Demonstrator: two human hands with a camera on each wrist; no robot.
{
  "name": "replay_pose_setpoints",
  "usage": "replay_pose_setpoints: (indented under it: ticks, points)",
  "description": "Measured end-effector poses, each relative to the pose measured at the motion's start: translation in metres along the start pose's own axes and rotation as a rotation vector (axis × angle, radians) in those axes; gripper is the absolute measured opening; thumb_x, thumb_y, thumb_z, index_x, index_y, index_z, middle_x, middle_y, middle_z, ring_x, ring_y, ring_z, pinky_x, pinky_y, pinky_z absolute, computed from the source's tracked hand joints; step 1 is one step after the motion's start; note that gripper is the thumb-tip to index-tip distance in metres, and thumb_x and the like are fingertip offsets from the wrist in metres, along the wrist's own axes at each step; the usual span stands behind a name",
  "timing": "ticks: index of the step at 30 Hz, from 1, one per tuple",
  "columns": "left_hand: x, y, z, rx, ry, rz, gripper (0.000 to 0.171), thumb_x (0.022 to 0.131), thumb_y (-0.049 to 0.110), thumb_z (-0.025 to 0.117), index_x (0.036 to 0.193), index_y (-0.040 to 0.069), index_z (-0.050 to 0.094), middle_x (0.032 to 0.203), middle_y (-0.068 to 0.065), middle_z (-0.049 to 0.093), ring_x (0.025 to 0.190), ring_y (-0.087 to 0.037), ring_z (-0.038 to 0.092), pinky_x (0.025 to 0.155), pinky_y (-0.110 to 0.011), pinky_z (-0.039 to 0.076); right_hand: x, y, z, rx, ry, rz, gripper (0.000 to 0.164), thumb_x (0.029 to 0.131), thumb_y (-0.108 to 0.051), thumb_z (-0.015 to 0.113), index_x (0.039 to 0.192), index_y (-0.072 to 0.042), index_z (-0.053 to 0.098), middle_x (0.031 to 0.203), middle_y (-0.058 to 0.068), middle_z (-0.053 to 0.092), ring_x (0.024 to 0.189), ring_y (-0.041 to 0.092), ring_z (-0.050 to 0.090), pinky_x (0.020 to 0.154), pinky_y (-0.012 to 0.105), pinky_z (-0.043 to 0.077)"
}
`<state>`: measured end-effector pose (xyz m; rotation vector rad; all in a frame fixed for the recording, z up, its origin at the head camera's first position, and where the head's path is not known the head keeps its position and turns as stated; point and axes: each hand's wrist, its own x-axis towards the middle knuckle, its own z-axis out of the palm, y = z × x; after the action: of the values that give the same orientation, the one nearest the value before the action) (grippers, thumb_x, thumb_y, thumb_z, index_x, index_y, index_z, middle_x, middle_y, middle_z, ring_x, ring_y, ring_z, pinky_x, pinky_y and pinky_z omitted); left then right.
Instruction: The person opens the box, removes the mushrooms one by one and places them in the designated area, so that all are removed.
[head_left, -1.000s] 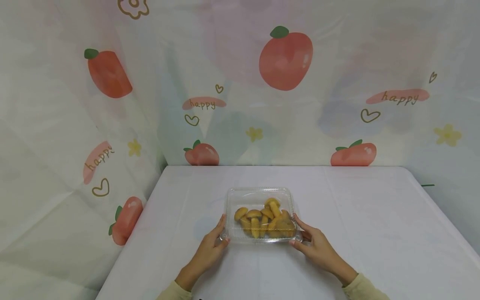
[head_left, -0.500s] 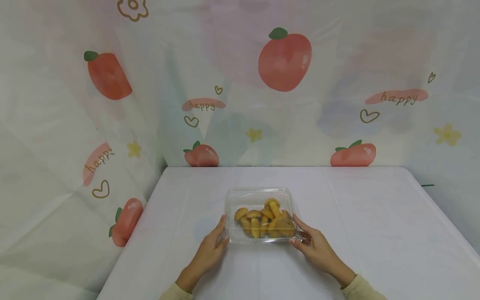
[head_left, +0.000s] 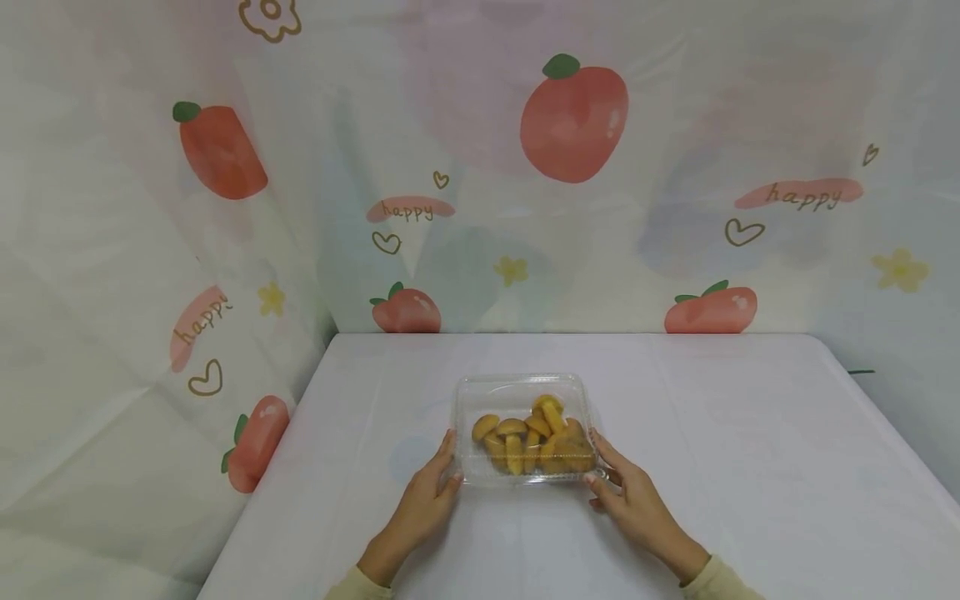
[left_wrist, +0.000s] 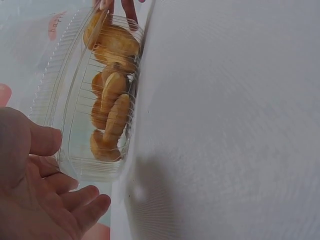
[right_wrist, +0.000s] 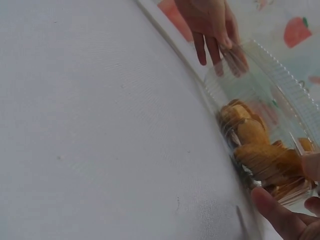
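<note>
A clear plastic clamshell container sits on the white table with its lid down. Inside lie several yellow-brown mushrooms. My left hand holds the container's left side near the front corner, its thumb and index finger at the rim. The other fingers of that hand hang loosely in the left wrist view. At the right front corner, my right hand holds the container between thumb and index finger. In the right wrist view, the thumb lies low against the side, next to the mushrooms.
A white cloth covers the table. Behind it and to its left hangs a pale curtain printed with peaches, hearts and the word happy. Light sleeves cover the forearms.
My right thumb has shifted slightly at the front corner, and a curled finger shows below it. The container stays in place, apart from a slight shift of the whole head view.
</note>
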<state>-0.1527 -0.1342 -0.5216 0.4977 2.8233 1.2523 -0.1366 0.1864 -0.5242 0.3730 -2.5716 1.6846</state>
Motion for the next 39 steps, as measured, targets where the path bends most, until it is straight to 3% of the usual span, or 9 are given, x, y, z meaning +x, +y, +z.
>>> replay_pose_setpoints:
  ticks: [7,14,19,25,31,39]
  points:
    - [0.000,0.001,-0.001,-0.003,0.010,0.003,0.062,0.103,0.014,0.052,0.158,-0.001,0.027,0.166,-0.017,0.026,0.148,-0.039,0.036,0.118,-0.056,0.031,0.000,0.001,-0.002,-0.008,0.056,-0.039,0.052,0.100,0.009,0.047,0.151,0.006,0.039,0.156,0.032,0.035,0.106,0.050,0.067,0.067,0.023,0.061]
    - [0.001,-0.001,-0.001,0.006,0.044,-0.006,0.063,0.101,0.014,0.055,0.157,0.001,0.030,0.165,-0.015,0.028,0.150,-0.034,0.035,0.120,-0.053,0.031,0.002,0.002,-0.007,-0.031,0.029,-0.022,0.054,0.103,0.000,0.051,0.154,0.002,0.036,0.155,0.035,0.035,0.088,0.032,0.076,0.069,0.023,0.061]
    - [-0.001,-0.004,-0.002,-0.002,0.080,0.002,0.064,0.099,0.020,0.061,0.155,0.002,0.037,0.163,-0.014,0.034,0.147,-0.035,0.040,0.118,-0.054,0.033,0.002,0.002,-0.012,-0.038,0.008,0.017,0.057,0.102,-0.005,0.055,0.156,-0.002,0.035,0.154,0.034,0.038,0.098,0.038,0.074,0.068,0.023,0.061]
    - [-0.002,-0.006,-0.006,-0.041,0.061,0.011,0.067,0.099,0.024,0.065,0.156,0.004,0.036,0.163,-0.015,0.033,0.149,-0.036,0.038,0.119,-0.054,0.032,0.003,0.002,-0.017,-0.052,0.006,0.000,0.058,0.100,-0.007,0.059,0.155,-0.003,0.038,0.150,0.040,0.040,0.098,0.042,0.073,0.066,0.026,0.061]
    - [0.001,-0.004,-0.011,-0.061,0.055,0.025,0.066,0.100,0.024,0.064,0.157,0.008,0.035,0.164,-0.015,0.033,0.150,-0.036,0.036,0.120,-0.055,0.031,0.005,0.000,-0.022,-0.120,-0.001,-0.012,0.061,0.099,-0.012,0.063,0.155,-0.008,0.039,0.156,0.033,0.037,0.114,0.053,0.065,0.073,0.032,0.063]
    - [0.002,0.001,-0.019,-0.061,0.076,0.064,0.063,0.101,0.025,0.063,0.156,0.008,0.038,0.162,-0.015,0.037,0.149,-0.037,0.038,0.119,-0.055,0.033,0.009,-0.009,-0.026,-0.175,0.030,-0.031,0.057,0.100,-0.017,0.064,0.153,-0.009,0.043,0.156,0.024,0.044,0.124,0.050,0.059,0.077,0.039,0.063]
